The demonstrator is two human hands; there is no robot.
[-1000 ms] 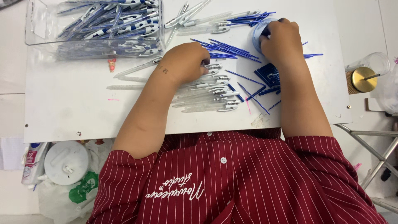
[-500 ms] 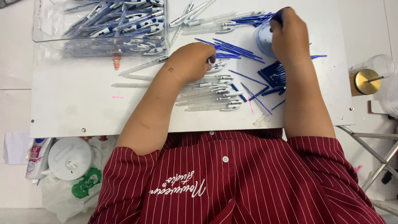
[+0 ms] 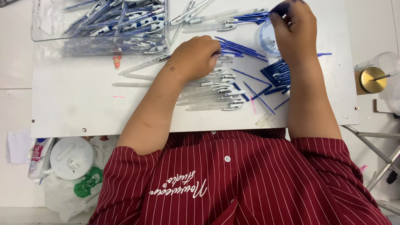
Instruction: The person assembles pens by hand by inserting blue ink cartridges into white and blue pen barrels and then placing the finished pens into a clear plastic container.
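My left hand [image 3: 195, 58] is curled in a fist on the white board [image 3: 75, 104], its fingertips closed on a clear pen barrel [image 3: 225, 55] beside a bundle of thin blue refills [image 3: 235, 46]. A row of clear pen barrels with clips [image 3: 212, 96] lies just below it. My right hand [image 3: 293, 31] reaches over a small round clear tub [image 3: 263, 39]. Its fingers are bent downward and its tips are stained blue. What the fingertips hold is hidden. More blue refills [image 3: 278, 75] lie under the right wrist.
A clear box of finished blue and white pens [image 3: 104, 25] stands at the far left. Loose pens and refills [image 3: 233, 17] lie at the far edge. A gold-lidded cup [image 3: 373, 79] sits at the right, with a white round lid [image 3: 71, 157] and bags below the board.
My right hand has moved farther away, up over the round tub. My left hand has stayed on the pen pile, shifting slightly toward the blue refills.
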